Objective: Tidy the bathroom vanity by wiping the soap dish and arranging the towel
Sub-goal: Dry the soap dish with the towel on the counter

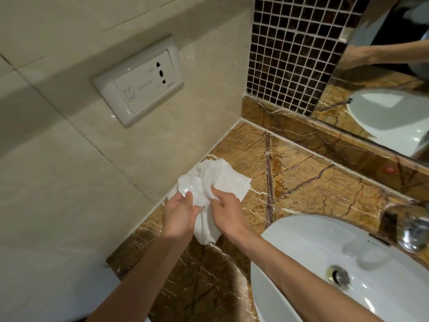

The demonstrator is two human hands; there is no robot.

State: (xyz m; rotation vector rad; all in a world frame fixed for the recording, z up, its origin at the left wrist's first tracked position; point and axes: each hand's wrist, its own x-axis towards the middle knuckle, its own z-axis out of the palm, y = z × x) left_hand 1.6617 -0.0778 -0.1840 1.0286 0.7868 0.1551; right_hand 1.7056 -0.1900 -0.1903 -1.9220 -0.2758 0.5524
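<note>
A white towel [232, 182] is bunched above the brown marble countertop [313, 182], close to the beige tiled wall. My left hand [178, 217] grips a glossy white soap dish [184, 189]; only a bit of its rim shows, the rest is wrapped in the towel. My right hand [228, 212] is closed on a fold of the towel and presses it against the dish. One end of the towel hangs down between my wrists.
A white sink basin [301, 242] with a metal drain [339, 276] lies at the lower right, and a chrome faucet [411, 231] stands behind it. A wall socket [139, 87] sits on the left wall. Dark mosaic tiles [292, 49] and a mirror [383, 101] line the back.
</note>
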